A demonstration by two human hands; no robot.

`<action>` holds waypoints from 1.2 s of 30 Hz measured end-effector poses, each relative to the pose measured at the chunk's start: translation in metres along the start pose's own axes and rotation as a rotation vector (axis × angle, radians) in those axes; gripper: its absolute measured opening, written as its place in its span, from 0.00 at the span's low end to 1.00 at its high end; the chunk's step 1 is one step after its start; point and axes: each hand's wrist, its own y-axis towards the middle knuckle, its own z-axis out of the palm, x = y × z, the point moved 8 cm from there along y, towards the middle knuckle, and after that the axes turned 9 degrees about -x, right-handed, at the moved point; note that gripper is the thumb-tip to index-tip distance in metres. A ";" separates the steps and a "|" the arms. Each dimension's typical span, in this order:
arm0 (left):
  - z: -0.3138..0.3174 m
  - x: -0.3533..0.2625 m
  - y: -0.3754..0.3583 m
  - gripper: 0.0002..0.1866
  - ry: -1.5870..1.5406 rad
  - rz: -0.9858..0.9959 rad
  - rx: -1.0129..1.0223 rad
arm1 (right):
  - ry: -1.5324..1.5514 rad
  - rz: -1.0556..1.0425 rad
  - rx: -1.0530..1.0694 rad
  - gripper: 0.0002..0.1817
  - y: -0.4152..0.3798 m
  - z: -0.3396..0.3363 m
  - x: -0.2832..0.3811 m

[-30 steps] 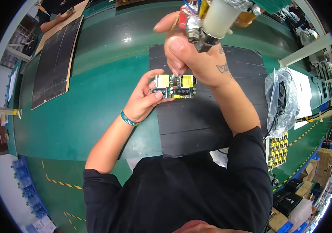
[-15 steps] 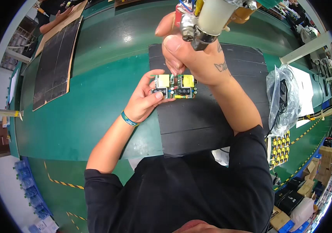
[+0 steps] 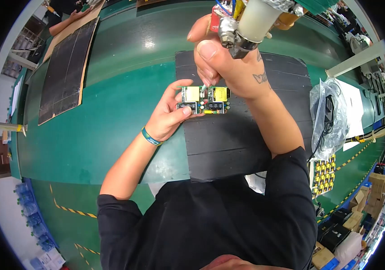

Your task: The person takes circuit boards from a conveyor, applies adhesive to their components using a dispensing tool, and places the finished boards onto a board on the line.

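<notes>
My left hand (image 3: pixel 167 114) is closed on the left edge of a pair of small circuit boards (image 3: pixel 219 95), its thumb on top near the black parts. The boards lie side by side, each with a yellow block and small round components, and are above a black mat. My right hand (image 3: pixel 224 63) is closed round a tool with a whitish cylinder (image 3: pixel 259 20), a metal fitting, a black collar, a red part and blue wires. The tool hides part of this hand. Below its fingers, a thin pale tip (image 3: pixel 204 87) reaches the gap between the two yellow blocks.
The black mat (image 3: pixel 233 144) covers part of the green table (image 3: pixel 111 135). A clear plastic bag (image 3: pixel 330 117) with a black cable sits at right, above a tray of yellow-topped parts (image 3: pixel 324 175). A black panel (image 3: pixel 68 72) lies far left, near another person's hand (image 3: pixel 76 15).
The right hand and tool have shifted slightly right and down in view. The pale tip now shows lower, between the yellow blocks. The left hand keeps its hold on the boards.
</notes>
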 end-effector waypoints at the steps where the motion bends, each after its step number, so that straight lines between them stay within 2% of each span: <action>1: 0.000 0.000 0.000 0.34 0.005 0.001 -0.002 | -0.055 -0.010 0.001 0.11 0.000 0.000 0.000; 6: -0.001 0.000 0.000 0.35 0.079 0.001 -0.015 | 0.090 0.010 0.005 0.10 -0.002 0.002 0.004; 10: 0.000 0.000 0.000 0.35 0.055 0.005 -0.018 | 0.017 -0.032 -0.022 0.16 0.000 0.003 0.009; 13: 0.000 -0.001 0.001 0.35 0.036 0.013 -0.021 | 0.087 0.002 0.024 0.08 0.002 -0.002 0.008; 18: -0.004 -0.004 0.002 0.37 0.035 0.018 -0.032 | -0.012 0.099 -0.044 0.09 0.001 -0.008 0.007; 19: -0.005 -0.005 0.002 0.37 0.028 0.017 -0.035 | -0.006 0.064 -0.040 0.10 0.002 -0.008 0.012; 21: -0.006 -0.006 0.001 0.39 0.037 0.021 -0.042 | 0.006 -0.004 -0.034 0.19 0.002 -0.007 0.019; 27: -0.005 -0.012 0.001 0.42 0.062 0.044 -0.048 | 0.016 -0.017 0.003 0.17 0.002 -0.004 0.017; 36: -0.001 -0.015 -0.001 0.41 0.047 0.079 -0.020 | 0.002 0.001 -0.001 0.11 0.002 -0.002 0.016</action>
